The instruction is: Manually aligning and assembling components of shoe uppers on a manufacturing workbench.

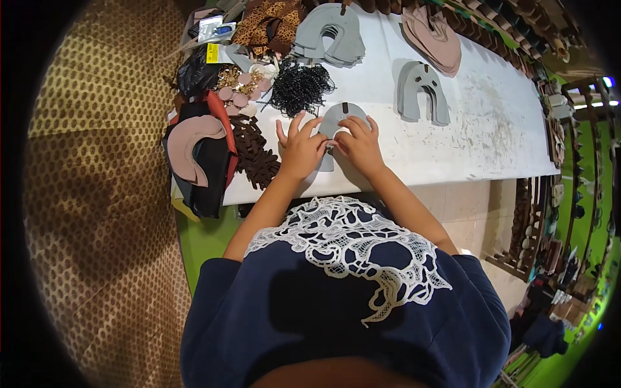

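A grey U-shaped piece (336,116) with a small dark brown tab at its curved top lies at the near edge of the table in front of me. My left hand (303,149) pinches its inner edge with thumb and forefinger, the other fingers spread. From the other side my right hand (360,145) bends its fingers over the same piece, fingertips close to the left ones. Something tiny may be between the fingertips; it is too small to make out. Just left of my left hand lies a heap of dark brown strips (253,147).
Black beaded strands (299,87) and pink discs with gold bits (240,99) lie behind my left hand. Stacked grey U-shaped pieces (409,97) and pink ones (430,42) sit farther back. Pink curved pieces (184,152) rest on a black bag (213,183) at the left.
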`<state>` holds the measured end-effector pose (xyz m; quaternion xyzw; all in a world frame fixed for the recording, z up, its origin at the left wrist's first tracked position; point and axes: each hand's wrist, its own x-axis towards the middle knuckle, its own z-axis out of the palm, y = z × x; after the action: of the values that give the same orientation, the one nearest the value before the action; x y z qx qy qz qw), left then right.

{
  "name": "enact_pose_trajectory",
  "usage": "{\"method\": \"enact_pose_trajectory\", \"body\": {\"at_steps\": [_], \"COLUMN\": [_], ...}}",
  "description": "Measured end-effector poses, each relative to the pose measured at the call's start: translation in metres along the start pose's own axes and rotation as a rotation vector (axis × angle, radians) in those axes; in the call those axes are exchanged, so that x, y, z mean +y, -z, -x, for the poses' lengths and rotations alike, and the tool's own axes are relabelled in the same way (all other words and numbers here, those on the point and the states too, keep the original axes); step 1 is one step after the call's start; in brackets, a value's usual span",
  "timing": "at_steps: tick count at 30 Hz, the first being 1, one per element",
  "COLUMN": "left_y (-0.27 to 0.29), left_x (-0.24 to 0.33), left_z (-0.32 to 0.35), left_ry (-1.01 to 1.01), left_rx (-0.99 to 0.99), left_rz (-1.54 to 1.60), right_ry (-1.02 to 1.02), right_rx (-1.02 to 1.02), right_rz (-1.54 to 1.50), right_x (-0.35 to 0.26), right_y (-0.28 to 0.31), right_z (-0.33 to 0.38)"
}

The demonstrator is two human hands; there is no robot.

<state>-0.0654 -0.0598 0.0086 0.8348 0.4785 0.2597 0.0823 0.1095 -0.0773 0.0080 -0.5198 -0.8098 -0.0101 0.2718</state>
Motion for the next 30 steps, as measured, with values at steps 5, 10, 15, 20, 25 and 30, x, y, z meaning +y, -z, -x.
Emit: {"method": "enact_pose_trajectory", "body": {"at_steps": [5, 10, 15, 20, 25, 30], "left_y": [-0.019, -0.039, -0.041, -0.034, -0.039, -0.042], "left_x": [0.000, -0.006, -0.005, 0.000, 0.009, 0.027], "left_z": [-0.023, -0.036, -0.040, -0.036, -0.019, -0.011], "left_ry": [-0.019, -0.083, -0.127, -0.150, -0.159, -0.116], "left_rx": [0.130, 0.136, 0.110, 0.008, -0.056, -0.182], "left_rz": [-0.024, -0.086, -0.126, -0.190, -0.328, -0.540], "right_ry": [-0.234, -0.272, -0.315, -0.311, -0.374, -0.445], "right_rx": [0.010, 0.004, -0.059, -0.048, 0.015, -0.035], "right_rz": [-0.012, 0.038, 0.047, 0.017, -0.009, 0.039], "right_x": [0.011, 0.020, 0.025, 0.029, 0.045, 0.070], "right_y": [0.007, 0.009, 0.013, 0.008, -0.012, -0.026], "right_z": [0.011, 0.030, 0.040, 0.030, 0.006, -0.017]}}
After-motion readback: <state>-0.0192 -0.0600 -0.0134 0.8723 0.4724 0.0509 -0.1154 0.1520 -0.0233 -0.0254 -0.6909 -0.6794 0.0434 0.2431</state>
